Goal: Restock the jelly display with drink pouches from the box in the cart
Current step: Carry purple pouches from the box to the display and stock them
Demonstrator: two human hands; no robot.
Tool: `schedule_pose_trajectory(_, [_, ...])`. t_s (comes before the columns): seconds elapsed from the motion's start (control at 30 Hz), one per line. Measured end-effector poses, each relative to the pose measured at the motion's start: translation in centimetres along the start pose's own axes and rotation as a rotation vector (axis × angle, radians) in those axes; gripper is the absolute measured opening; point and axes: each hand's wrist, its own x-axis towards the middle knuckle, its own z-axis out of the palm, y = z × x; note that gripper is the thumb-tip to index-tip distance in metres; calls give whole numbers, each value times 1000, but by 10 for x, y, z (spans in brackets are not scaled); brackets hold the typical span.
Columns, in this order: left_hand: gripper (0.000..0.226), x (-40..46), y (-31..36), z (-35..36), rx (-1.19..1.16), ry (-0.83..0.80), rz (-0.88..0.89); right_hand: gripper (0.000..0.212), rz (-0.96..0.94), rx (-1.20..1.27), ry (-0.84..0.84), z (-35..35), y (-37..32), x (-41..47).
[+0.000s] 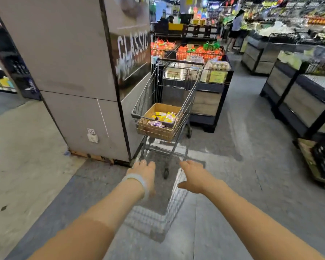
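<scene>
Pouches (162, 117) lie in the box (159, 119) in the cart (167, 102), mid-frame; restocking looks unstarted. Left hand (144, 170) and right hand (192, 174) reach forward, fingers spread, holding nothing.

The floor (223, 212) is grey and smooth, with a paler patch on the near left. A metal cart (163, 109) stands on it in the middle, right beside a big grey pillar (73, 72) on the left. Inside the cart sits an open cardboard box (158, 119) with yellow and purple pouches (163, 117) in it. Just past the cart, a dark stand (210, 102) rests on the floor. More dark stands (298, 98) line the right side. A wooden pallet (311, 162) lies at the far right edge.
</scene>
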Motion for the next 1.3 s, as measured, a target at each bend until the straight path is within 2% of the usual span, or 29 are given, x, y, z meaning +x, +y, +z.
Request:
schedule_pose_trajectory(0.1, [85, 63, -9, -38, -7, 14, -29, 54, -23, 0, 43, -38, 10, 69])
schedule_pose_trajectory(0.37, [70, 226, -38, -87, -28, -17, -78, 55, -89, -7, -11, -67, 21, 241])
schedule_pose_trajectory(0.5, [80, 324, -59, -117, -29, 5, -38, 55, -62, 3, -5, -91, 31, 334])
schedule_pose_trajectory(0.63, [79, 423, -80, -164, -38, 15, -2, 62, -22, 16, 3, -134, 42, 428])
schedule_pose_trajectory(0.77, [86, 510, -95, -196, -37, 14, 24, 59, 3, 86, 31, -160, 53, 510])
schedule_pose_trajectory(0.93, [69, 603, -101, -200, 13, -88, 42, 67, 46, 110, -97, -154, 70, 596])
schedule_pose_trajectory(1.3, [64, 799, -120, -166, 31, -338, -28, 63, 115, 223, -308, -118, 110, 796])
